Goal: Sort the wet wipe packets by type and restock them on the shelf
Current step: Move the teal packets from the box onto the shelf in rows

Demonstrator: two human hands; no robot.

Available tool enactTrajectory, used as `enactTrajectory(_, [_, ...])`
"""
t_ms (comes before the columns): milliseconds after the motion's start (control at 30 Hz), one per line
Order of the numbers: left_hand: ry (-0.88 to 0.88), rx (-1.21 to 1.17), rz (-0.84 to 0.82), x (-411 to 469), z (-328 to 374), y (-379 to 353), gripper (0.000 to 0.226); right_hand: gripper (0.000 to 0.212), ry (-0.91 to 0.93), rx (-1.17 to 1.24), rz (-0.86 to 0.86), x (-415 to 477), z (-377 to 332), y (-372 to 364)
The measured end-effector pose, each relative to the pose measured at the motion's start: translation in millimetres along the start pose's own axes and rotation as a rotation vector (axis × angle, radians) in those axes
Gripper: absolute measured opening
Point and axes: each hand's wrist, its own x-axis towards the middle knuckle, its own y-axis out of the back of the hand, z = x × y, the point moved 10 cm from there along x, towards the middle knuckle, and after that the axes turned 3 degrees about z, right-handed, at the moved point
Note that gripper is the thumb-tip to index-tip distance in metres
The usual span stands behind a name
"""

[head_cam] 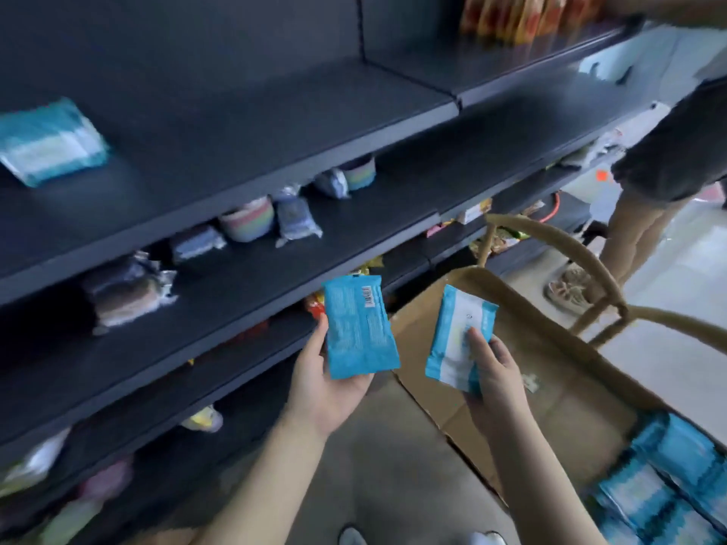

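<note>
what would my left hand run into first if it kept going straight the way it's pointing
Likely the front edge of the dark shelf holding wrapped striped rolls: the left hand points up toward it, and its blue wet wipe packet overlaps that edge. Depth is unclear.

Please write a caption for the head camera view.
Left hand holds a barcode-side packet, right hand a white-striped packet, before the dark shelves.

A shop aisle: long dark metal shelving (275, 123) in stacked tiers carries packaged goods (plastic-wrapped packs (295, 224), orange snack bags (523, 15), a wet wipe packet (51, 141)), and another person (668, 151) stands further along it.
</note>
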Motion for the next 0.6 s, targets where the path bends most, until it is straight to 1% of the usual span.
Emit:
enactTrajectory(100, [-0.079,-0.095,-0.017,-25,53,16,0.051,0.019,-0.012,-0.047,-0.115,-8,0,-76])
enactTrajectory(200, [-0.166,-0.097,-0.047,-36,98,32,0.053,0.020,-0.012,-0.104,-0.210,-9,-2,-140])
enactTrajectory(300, [-0.254,-0.091,-0.041,-38,140,41,0.054,0.022,-0.009,-0.126,-0.309,-5,-3,-196])
enactTrajectory(433, [-0.387,-0.027,0.017,-34,206,36,0.050,0.021,-0.052,-0.152,-0.482,8,-10,-264])
enactTrajectory(533, [-0.512,0.023,0.128,-28,260,32,0.058,0.026,-0.075,-0.174,-0.626,20,-24,-316])
enactTrajectory(600, [-0.582,0.064,0.194,-23,293,28,0.050,0.031,-0.063,-0.193,-0.714,29,-37,-354])
